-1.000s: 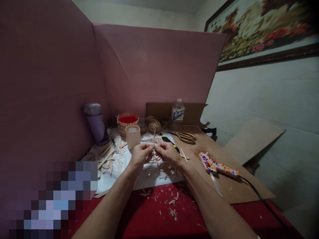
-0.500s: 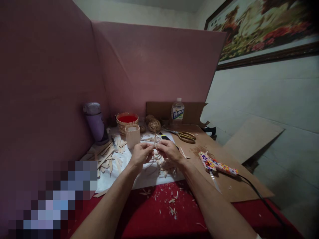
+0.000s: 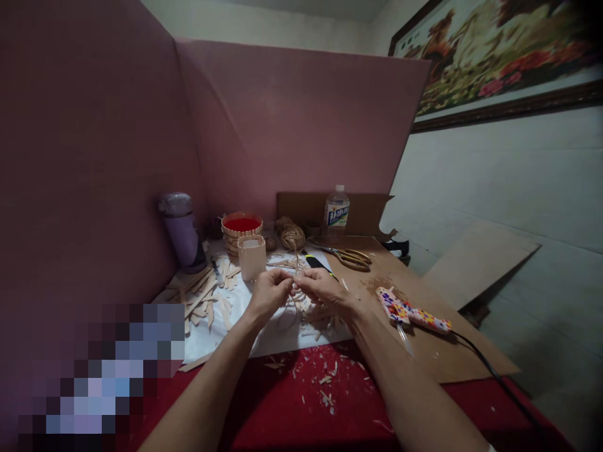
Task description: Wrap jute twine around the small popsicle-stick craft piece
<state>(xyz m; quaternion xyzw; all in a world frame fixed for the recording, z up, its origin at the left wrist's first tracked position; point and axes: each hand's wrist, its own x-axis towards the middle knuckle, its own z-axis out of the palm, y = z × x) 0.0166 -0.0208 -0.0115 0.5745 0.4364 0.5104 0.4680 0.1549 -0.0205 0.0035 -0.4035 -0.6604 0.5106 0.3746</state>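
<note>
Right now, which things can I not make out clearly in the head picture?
In the head view:
Twine: its pinched part, covered by the left hand and right hand.
Small cup: its bottom inside, hidden by the front wall.
Framed picture: right part, cut off by the edge.
Bottle: fine label print, too small.
Lower-left object: blurred into blocks.

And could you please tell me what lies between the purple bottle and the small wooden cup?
Loose craft sticks and a slim tool lie between the bottle and cup in the head view.
</note>
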